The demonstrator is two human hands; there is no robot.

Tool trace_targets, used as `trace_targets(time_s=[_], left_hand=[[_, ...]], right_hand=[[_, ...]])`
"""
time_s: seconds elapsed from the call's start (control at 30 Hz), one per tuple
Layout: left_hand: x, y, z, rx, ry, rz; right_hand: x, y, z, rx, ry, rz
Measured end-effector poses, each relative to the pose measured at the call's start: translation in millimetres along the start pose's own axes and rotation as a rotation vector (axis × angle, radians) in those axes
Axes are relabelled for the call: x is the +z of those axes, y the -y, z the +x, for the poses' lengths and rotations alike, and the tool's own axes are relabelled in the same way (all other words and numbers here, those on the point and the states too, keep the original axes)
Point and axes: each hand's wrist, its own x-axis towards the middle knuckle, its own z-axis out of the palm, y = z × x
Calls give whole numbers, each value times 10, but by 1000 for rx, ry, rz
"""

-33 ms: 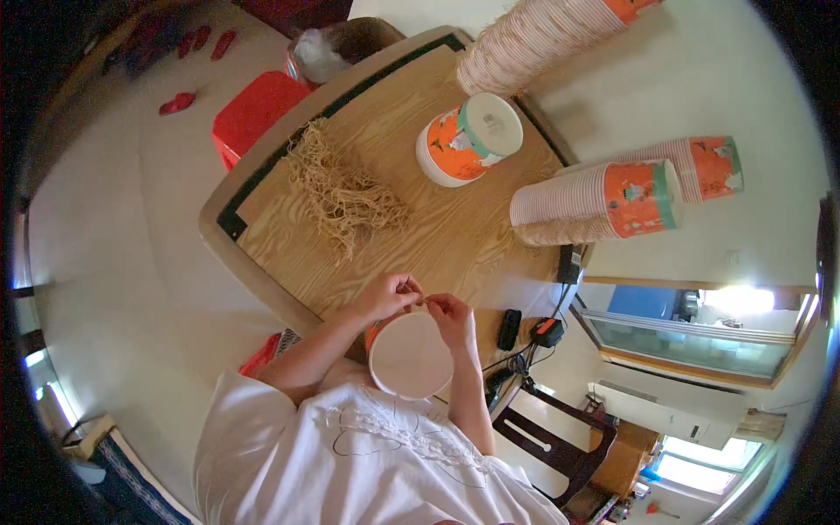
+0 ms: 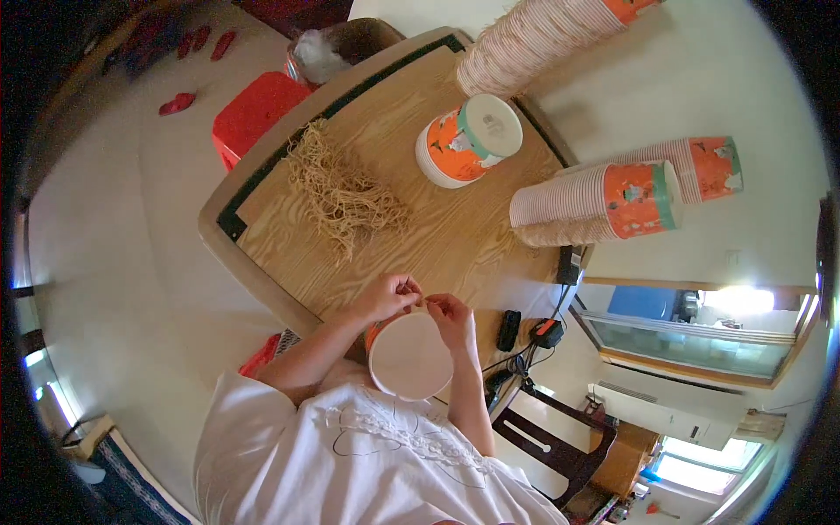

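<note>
My left hand (image 2: 391, 297) and my right hand (image 2: 454, 320) meet fingertip to fingertip over the table's near edge, both pinched closed. A thin tan strand of string (image 2: 423, 301) barely shows between them; most of it is hidden by the fingers. Right below them, against my shirt, a paper bucket (image 2: 409, 357) turns its round white face up toward me, with a bit of orange side showing at its left. Farther off on the wooden table (image 2: 437, 236) lies a loose tangle of tan strings (image 2: 346, 197).
A short stack of orange and white paper buckets (image 2: 464, 149) stands upside down beyond the strings. Long stacks of buckets (image 2: 564, 203) lie at the right and a tall stack (image 2: 542, 44) at the back. A black box (image 2: 509, 331) and cables are at right; a red stool (image 2: 261, 109) stands left.
</note>
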Motion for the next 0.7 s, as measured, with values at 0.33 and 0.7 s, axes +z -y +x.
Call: trace_targets(time_s=[0.33, 0.7], left_hand=[[78, -193, -40, 100, 64, 180], [237, -203, 23, 226, -46, 393]], right_hand=[[-103, -42, -41, 22, -53, -54], [-124, 30, -65, 58, -42, 94]])
